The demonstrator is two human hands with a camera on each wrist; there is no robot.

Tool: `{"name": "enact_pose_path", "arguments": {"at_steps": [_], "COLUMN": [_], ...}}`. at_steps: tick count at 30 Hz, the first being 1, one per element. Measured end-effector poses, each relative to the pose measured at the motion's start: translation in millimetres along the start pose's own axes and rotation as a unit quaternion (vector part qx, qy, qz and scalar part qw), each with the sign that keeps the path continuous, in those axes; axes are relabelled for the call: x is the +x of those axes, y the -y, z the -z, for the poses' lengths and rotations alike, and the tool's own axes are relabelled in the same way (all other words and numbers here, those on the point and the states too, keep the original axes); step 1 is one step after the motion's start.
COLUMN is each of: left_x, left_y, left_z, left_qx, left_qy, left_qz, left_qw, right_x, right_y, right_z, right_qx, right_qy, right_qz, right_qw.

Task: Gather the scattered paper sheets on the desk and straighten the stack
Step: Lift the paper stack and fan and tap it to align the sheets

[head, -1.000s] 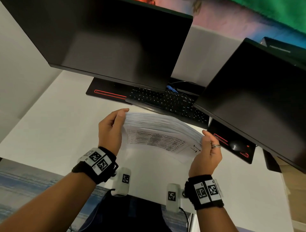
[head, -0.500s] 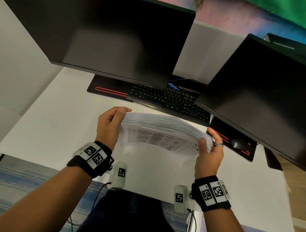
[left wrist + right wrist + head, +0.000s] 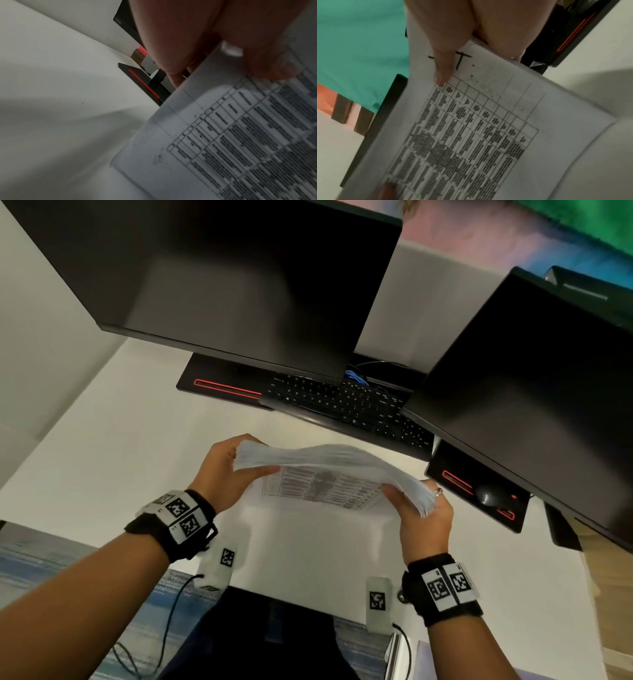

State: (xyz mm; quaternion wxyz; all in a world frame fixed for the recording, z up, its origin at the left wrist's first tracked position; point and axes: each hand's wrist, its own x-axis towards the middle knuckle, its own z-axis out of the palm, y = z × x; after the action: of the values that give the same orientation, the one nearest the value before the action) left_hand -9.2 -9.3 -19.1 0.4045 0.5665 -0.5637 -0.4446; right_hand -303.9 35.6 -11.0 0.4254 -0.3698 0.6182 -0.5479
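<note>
A: Head view, surroundings first. Two dark monitors lean over the counter (image 3: 102,446): the left monitor (image 3: 222,275) and the right monitor (image 3: 534,392). A black keyboard (image 3: 342,402) sits under them on a black desk mat (image 3: 219,381) with a red line. A dark mouse (image 3: 488,494) lies on the mat's right end, just beside the right hand (image 3: 424,518).

B: Anything in the way of the paper?

A: The keyboard's near edge lies just beyond the paper stack (image 3: 329,463); I cannot tell whether they touch. A blue cable (image 3: 354,376) shows behind the keyboard.

B: Surface and room?

A: Counter is flat, matte white. Pale wall on the left, green and pink colour at the upper right.

B: The stack?

A: Thick and white, sagging in a wave between the hands, its edges fanned unevenly. The near face carries a printed table. It stands in front of the person, with its lower part on or close to the counter.

B: Hands?

A: Left hand (image 3: 226,470) grips the stack's left end, thumb on the printed face and fingers behind. Right hand grips the right end the same way and wears a ring. Both wrists wear black bands with square markers.
</note>
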Motion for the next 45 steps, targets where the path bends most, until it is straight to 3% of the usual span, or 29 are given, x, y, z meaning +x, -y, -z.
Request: {"name": "enact_pose_path", "arguments": {"at_steps": [3,6,10,15,21,23,25,28,31,33,35,36,38,40,42,45], "left_x": [4.2,1.9,0.5,0.4,-2.7,-0.8,2.0,11.3,20.4,22.9,24.2,24.1,23.0,19.7,21.1,24.0], "left_y": [-6.7,2.2,13.0,14.9,0.6,-12.8,-40.7,-83.7,-98.3,-91.8,-81.0,-77.6,-68.5,-63.3,-59.8,-59.4], "left_z": [-3.5,1.8,0.6,-5.3,-1.0,13.4,16.5,-9.0,-33.5,-33.3,-24.5,-18.9,-10.4,-11.0,-20.0,-37.0], "left_qx": [-0.026,-0.035,-0.048,-0.047,-0.002,0.056,0.151,0.267,0.204,0.159,0.083,0.039,-0.030,-0.076,-0.110,-0.060], "left_qy": [-0.017,0.046,0.068,0.034,-0.018,-0.020,0.035,0.061,-0.006,-0.032,-0.031,-0.031,-0.020,0.009,-0.001,-0.079], "left_qz": [-0.029,-0.038,-0.017,-0.012,0.044,0.012,-0.035,-0.098,-0.172,-0.163,-0.099,-0.066,-0.036,-0.025,-0.009,-0.027], "left_qw": [0.999,0.998,0.996,0.998,0.999,0.998,0.987,0.957,0.964,0.973,0.991,0.997,0.999,0.997,0.994,0.995], "right_x": [0.8,-0.5,3.9,9.1,12.6,15.4,17.7,19.5,20.3,21.0,22.5,23.2,26.0,31.4,34.5,33.7], "right_y": [2.4,-0.6,-4.1,-6.4,9.5,30.3,58.5,97.5,111.1,100.7,80.5,71.2,56.7,50.2,58.1,61.3], "right_z": [1.1,3.3,0.1,-1.0,-7.1,-7.2,-9.5,-27.2,-51.0,-55.6,-46.5,-41.0,-35.6,-32.3,-34.0,-35.0], "right_qx": [0.015,0.000,-0.042,-0.027,-0.042,-0.089,-0.148,-0.251,-0.271,-0.271,-0.272,-0.238,-0.083,0.067,0.066,0.016], "right_qy": [-0.009,0.012,0.026,0.023,0.022,0.035,0.061,0.121,0.111,0.022,-0.084,-0.097,-0.041,0.019,0.034,0.008], "right_qz": [0.019,-0.004,-0.022,-0.022,0.021,0.056,0.114,0.247,0.340,0.360,0.296,0.221,0.054,-0.053,-0.075,-0.012], "right_qw": [1.000,1.000,0.999,0.999,0.999,0.994,0.980,0.928,0.894,0.893,0.912,0.941,0.994,0.996,0.994,1.000]}}
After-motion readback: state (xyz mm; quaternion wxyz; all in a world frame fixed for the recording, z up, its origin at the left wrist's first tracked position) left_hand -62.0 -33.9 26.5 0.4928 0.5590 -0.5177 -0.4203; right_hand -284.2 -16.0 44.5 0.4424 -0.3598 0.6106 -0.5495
